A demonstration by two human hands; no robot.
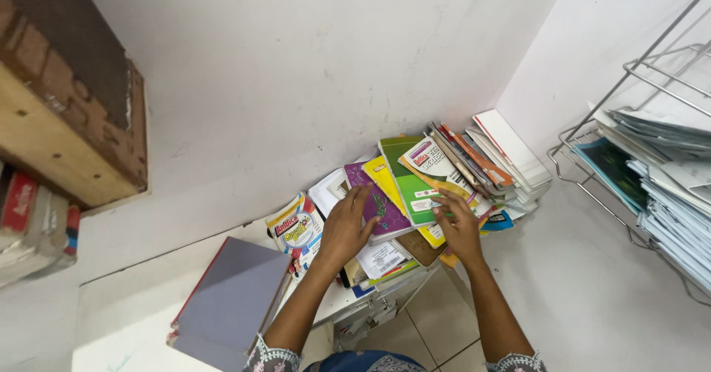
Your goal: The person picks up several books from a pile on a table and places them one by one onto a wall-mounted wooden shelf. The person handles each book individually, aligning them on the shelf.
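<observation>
Left hand: lay flat, fingers spread, on the purple book; gripped nothing.
Right hand: fingertips pinched the lower edge of the green book.
Books: leaning fanned against the white wall, stacked above the tiled floor.
Nearby: grey folder on white ledge; wire rack well apart.
Technique: judged best to steady the pile with the flat palm while drawing one book out slowly.
</observation>
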